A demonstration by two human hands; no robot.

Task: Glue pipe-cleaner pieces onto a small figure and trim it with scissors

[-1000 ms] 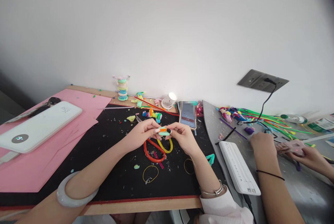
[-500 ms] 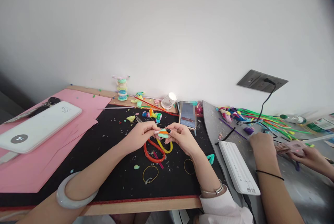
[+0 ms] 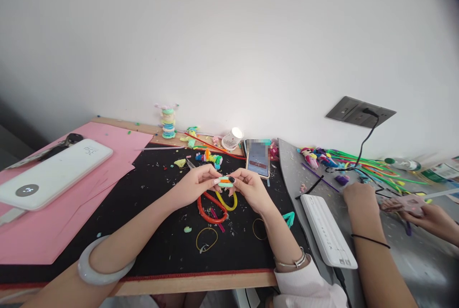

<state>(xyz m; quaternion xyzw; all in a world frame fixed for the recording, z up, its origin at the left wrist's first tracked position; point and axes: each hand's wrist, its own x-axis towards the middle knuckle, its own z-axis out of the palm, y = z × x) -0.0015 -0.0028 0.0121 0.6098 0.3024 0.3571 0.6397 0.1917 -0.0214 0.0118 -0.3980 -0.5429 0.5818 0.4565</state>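
Observation:
Between my two hands is a small bundle of mint-green and orange pipe cleaner (image 3: 225,181). My left hand (image 3: 196,184) pinches its left end with thumb and fingers. On the other end, my right hand (image 3: 249,188) grips with a dark-nailed thumb on top. Directly beneath lie scissors (image 3: 212,215) with a red and a yellow handle loop; their blade tip shows beyond my left hand, and the middle is hidden. A colourful pipe-cleaner figure (image 3: 211,158) rests just past my fingers. Rubber bands (image 3: 207,240) lie nearer the table edge.
A phone (image 3: 258,159) and a paper cup (image 3: 233,138) stand behind my hands. To the left, a white power bank (image 3: 57,174) lies on pink paper (image 3: 71,231). Another white power bank (image 3: 328,231) sits right, near a co-worker's hands (image 3: 362,203). Scraps dot the black mat (image 3: 158,250).
The pipe-cleaner bundle has turned slightly between my fingers, so a mint-green strip now shows above the orange one. My hands stay in almost the same place.

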